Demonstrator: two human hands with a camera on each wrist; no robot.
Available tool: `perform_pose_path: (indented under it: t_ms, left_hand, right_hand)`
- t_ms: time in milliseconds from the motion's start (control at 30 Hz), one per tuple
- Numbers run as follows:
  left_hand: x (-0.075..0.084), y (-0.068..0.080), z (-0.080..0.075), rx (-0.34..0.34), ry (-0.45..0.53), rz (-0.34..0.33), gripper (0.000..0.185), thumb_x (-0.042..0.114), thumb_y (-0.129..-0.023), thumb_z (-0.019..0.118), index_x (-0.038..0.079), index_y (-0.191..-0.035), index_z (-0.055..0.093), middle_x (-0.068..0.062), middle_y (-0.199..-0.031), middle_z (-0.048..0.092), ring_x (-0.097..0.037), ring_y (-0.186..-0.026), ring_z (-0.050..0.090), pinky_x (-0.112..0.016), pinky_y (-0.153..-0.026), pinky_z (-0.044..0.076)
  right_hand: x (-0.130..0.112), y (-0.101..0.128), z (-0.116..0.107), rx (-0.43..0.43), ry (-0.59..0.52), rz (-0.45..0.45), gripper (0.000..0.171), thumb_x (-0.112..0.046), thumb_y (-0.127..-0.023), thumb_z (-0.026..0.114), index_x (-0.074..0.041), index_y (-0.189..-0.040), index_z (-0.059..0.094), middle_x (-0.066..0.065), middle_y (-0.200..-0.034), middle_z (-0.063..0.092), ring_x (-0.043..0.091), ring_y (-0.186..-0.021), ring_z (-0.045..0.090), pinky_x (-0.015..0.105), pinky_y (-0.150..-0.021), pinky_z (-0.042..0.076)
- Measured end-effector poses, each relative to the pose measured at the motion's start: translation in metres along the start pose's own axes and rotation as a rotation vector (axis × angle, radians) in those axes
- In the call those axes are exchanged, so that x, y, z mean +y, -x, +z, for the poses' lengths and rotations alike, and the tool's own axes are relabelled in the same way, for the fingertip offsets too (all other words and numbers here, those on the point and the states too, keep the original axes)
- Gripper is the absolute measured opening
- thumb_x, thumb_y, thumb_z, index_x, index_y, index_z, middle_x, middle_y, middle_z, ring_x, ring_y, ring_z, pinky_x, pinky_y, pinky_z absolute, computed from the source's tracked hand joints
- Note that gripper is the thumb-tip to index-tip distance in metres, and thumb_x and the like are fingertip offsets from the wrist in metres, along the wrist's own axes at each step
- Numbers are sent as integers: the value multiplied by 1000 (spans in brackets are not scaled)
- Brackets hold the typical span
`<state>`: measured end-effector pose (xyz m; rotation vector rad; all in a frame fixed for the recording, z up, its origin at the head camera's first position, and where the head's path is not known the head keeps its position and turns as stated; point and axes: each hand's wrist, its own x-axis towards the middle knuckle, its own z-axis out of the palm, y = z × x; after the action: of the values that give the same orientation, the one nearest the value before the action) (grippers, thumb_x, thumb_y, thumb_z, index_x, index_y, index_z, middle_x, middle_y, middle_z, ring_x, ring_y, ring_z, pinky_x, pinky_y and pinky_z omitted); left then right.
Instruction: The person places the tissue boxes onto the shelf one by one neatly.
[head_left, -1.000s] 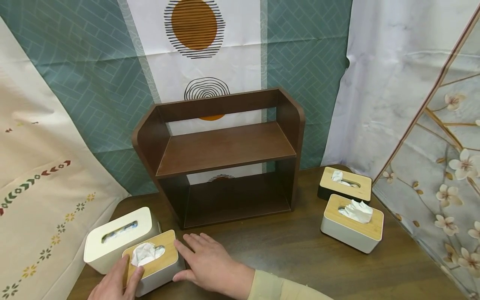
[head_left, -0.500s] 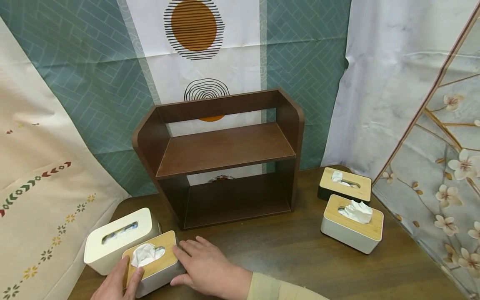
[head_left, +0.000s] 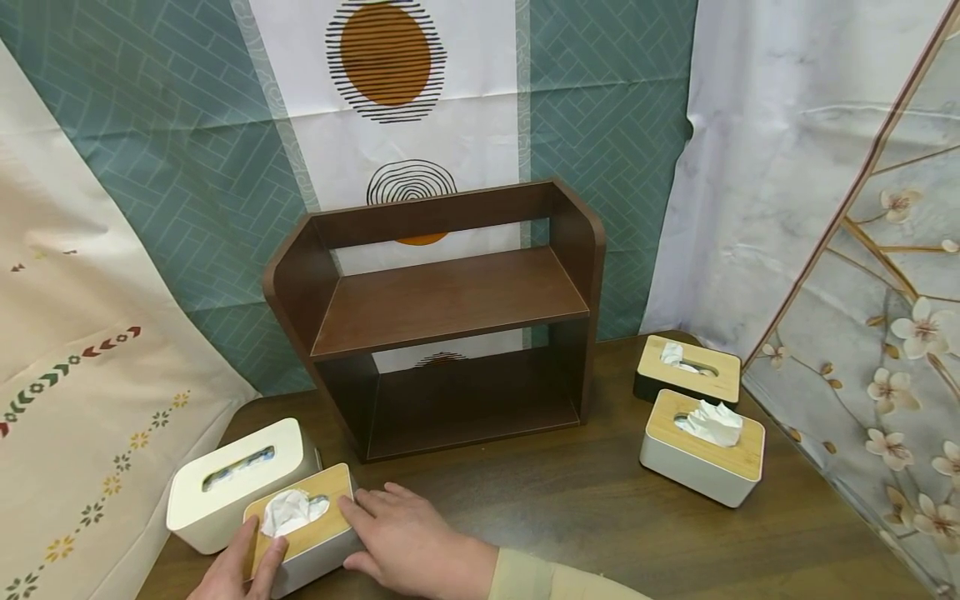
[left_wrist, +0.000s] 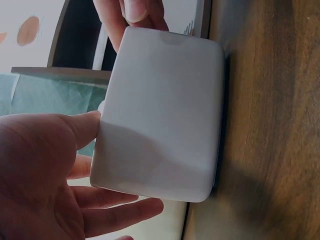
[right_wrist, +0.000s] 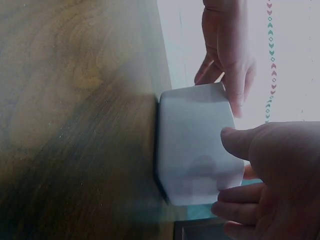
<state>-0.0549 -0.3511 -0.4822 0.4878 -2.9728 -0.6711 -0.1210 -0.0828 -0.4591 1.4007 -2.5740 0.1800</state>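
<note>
A white tissue box with a wooden lid [head_left: 318, 508] sits at the table's front left, a tissue poking from its slot. My left hand [head_left: 251, 557] holds its near left end, fingers over the lid by the tissue and the thumb [left_wrist: 85, 127] against the white side wall [left_wrist: 160, 110]. My right hand [head_left: 378, 521] grips the right end, with its thumb [right_wrist: 235, 137] on the near wall and its fingers around the far corner. The box rests on the table between both hands.
An all-white tissue box [head_left: 232, 483] stands just behind it on the left. A dark brown two-tier shelf [head_left: 450, 304] is at the back centre. At the right are a black box with a wooden lid [head_left: 688, 371] and a white one [head_left: 703, 446]. Curtains hang all around.
My right hand has slid left and closed in on the box's right end. The left hand and the box have hardly moved.
</note>
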Motion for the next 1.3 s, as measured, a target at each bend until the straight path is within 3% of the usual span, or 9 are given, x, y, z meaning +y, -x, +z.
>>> perform_pose_path:
  t_ms: [167,333,533,633,833,1000,1133,1300]
  left_hand:
    - [0,3,2,52,-5,2,82,54,-113,54,-15,-157,39,-46,-150,47,-64,-131,57,-69,-101,53]
    - [1,3,0,-4,2,2,85,54,-114,51,-16,-159,34,-47,-155,40,-65,-138,51,-70,-106,50]
    - [3,2,-4,-31,18,83,82,47,-115,55,-19,-159,32,-50,-153,43,-65,-138,52,-70,-107,50]
    - [4,3,-5,-34,18,85,84,49,-115,55,-18,-159,32,-49,-154,43,-65,-138,51,-71,-107,50]
    - [3,9,0,86,34,176,78,43,-111,65,-18,-155,41,-49,-145,53,-65,-130,58,-71,-101,53]
    - [5,12,4,166,65,273,76,35,-104,79,-18,-150,49,-46,-132,63,-56,-114,69,-64,-89,59]
    - [9,14,5,191,72,283,83,34,-97,88,-20,-147,50,-43,-127,67,-48,-108,72,-53,-82,61]
    - [15,19,7,271,78,303,85,34,-90,95,-17,-146,54,-41,-127,69,-47,-106,73,-42,-76,61]
  right_hand:
    - [-3,-1,1,33,13,-12,65,-54,-113,60,-14,-163,53,2,-156,63,7,-143,58,31,-120,44]
    - [-4,-1,3,82,34,-21,58,-47,-113,62,-12,-159,57,1,-151,67,6,-137,63,29,-115,49]
    - [-4,-3,5,175,87,-19,49,-43,-110,70,-14,-149,64,-2,-138,74,3,-120,71,23,-108,52]
    - [-6,-4,4,200,96,-9,46,-42,-108,72,-15,-145,66,-5,-132,75,2,-110,73,20,-102,54]
    - [-10,-6,5,245,99,2,43,-43,-104,77,-18,-138,69,-9,-113,73,0,-87,70,17,-84,55]
    - [-10,-4,7,294,91,24,39,-40,-102,80,-19,-134,70,-10,-109,72,1,-89,72,18,-74,56]
    - [-8,-2,5,327,89,37,38,-37,-101,82,-19,-133,71,-9,-114,74,2,-93,73,18,-73,57]
    - [-5,2,1,354,52,39,35,-32,-102,81,-18,-133,73,-10,-115,75,0,-94,73,17,-75,57]
